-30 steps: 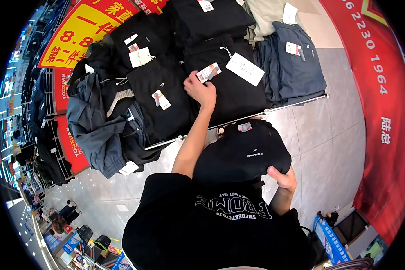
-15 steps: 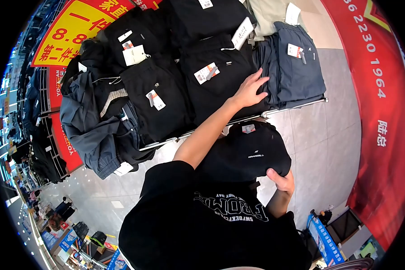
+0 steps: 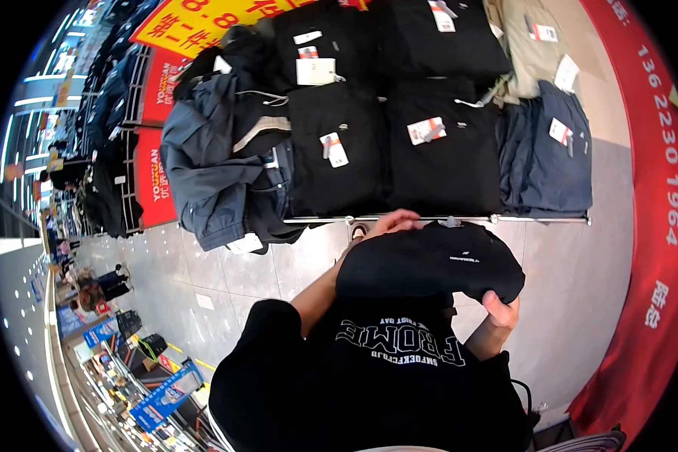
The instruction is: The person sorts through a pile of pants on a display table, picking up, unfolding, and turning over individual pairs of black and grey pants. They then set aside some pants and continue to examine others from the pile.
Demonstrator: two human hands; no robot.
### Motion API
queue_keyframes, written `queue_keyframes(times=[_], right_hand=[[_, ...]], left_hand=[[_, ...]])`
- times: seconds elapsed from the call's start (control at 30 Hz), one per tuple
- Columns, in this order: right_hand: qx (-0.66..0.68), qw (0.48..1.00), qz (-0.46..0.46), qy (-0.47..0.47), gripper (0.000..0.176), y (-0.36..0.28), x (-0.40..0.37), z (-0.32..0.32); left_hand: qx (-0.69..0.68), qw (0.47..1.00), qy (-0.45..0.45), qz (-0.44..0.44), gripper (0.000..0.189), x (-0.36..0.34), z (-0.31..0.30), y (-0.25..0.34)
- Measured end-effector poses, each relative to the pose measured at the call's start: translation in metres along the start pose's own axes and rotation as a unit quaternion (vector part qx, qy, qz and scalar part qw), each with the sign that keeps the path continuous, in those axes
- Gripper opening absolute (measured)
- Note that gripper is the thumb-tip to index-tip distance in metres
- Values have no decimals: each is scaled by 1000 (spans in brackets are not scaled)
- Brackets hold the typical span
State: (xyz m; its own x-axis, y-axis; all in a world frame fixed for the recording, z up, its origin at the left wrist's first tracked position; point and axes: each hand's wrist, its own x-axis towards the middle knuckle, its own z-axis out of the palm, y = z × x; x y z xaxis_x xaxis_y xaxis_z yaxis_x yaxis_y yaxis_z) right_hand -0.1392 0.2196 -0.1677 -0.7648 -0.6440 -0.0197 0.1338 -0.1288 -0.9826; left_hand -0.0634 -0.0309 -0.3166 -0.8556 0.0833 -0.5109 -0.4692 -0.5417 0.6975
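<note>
Folded black garment (image 3: pixel 422 264) with a small white logo sits in both of the person's hands, held just in front of the chest and on the near side of the display table's metal rail (image 3: pixel 429 219) – off the table and not resting on any stack. The left hand (image 3: pixel 390 223) lies along the garment's far edge, fingers curled over the fabric, while the right hand (image 3: pixel 499 309) is clenched on its near right corner. Judging by this, the piece is picked up and held in a bundle, but it is neither laid out nor set among the others. On the table the black folded trousers with paper tags (image 3: pixel 437 158) and the grey-blue folded trousers (image 3: pixel 550 166) lie flat in neat stacks, and a rumpled dark grey garment (image 3: pixel 203 166) hangs over the left end. Much cannot be made out: the garment's far side and most of the left fingers are hidden by the cloth, so how firmly that hand grips is unclear, and whether the piece is trousers or a top cannot be told. The tags' print is too small to read, and the red banner (image 3: pixel 655 226) is cut off at the right edge.
</note>
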Motion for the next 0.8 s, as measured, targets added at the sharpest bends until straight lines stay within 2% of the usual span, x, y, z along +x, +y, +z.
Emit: queue_keyframes(times=[0.07, 0.1, 0.13, 0.17, 0.2, 0.23, 0.27, 0.3, 0.33, 0.47, 0.53, 0.57, 0.67, 0.73, 0.8], right_hand=[[-20, 999, -35, -19, 40, -6, 16, 13], [-18, 998, -42, -34, 43, -8, 22, 20], [-19, 997, -50, -48, 46, -9, 26, 28], [-20, 997, -57, -53, 46, -10, 26, 39], [12, 999, -44, -1, 48, -9, 23, 53], [44, 997, -31, 52, 50, -8, 20, 65], [41, 997, -37, 46, 50, -4, 17, 71], [64, 996, -48, 36, 56, 1, 14, 76], [87, 994, -57, 25, 65, 3, 12, 82], [126, 989, -78, 10, 63, -3, 8, 112], [18, 990, -136, 30, 61, -8, 7, 127], [16, 990, -140, 26, 61, -11, 8, 135], [-20, 988, -148, -40, 61, -18, 12, 161], [11, 995, -102, -7, 61, -24, 11, 186], [14, 995, -95, -1, 61, -29, 12, 202]], left_hand=[[-62, 997, -49, -22, 29, -14, -25, -17], [-59, 997, -45, -12, 29, -29, -18, -2], [91, 995, -8, 41, 31, -47, -2, 22], [238, 966, 31, 90, 34, -61, 5, 35], [239, 966, 34, 97, 34, -67, -5, 26], [140, 985, 19, 101, 34, -69, -23, 9], [39, 994, 3, 105, 36, -71, -35, 1], [-4, 995, -3, 103, 36, -77, -39, 3], [-8, 994, -1, 105, 37, -82, -43, 4], [-20, 992, 1, 126, 38, -108, -59, 17], [-20, 991, 2, 136, 39, -119, -68, 23], [-25, 990, 1, 141, 39, -122, -74, 26], [-25, 987, 4, 157, 41, -138, -90, 32], [-30, 986, 6, 165, 42, -147, -100, 34], [-35, 984, 8, 172, 43, -157, -108, 36]])
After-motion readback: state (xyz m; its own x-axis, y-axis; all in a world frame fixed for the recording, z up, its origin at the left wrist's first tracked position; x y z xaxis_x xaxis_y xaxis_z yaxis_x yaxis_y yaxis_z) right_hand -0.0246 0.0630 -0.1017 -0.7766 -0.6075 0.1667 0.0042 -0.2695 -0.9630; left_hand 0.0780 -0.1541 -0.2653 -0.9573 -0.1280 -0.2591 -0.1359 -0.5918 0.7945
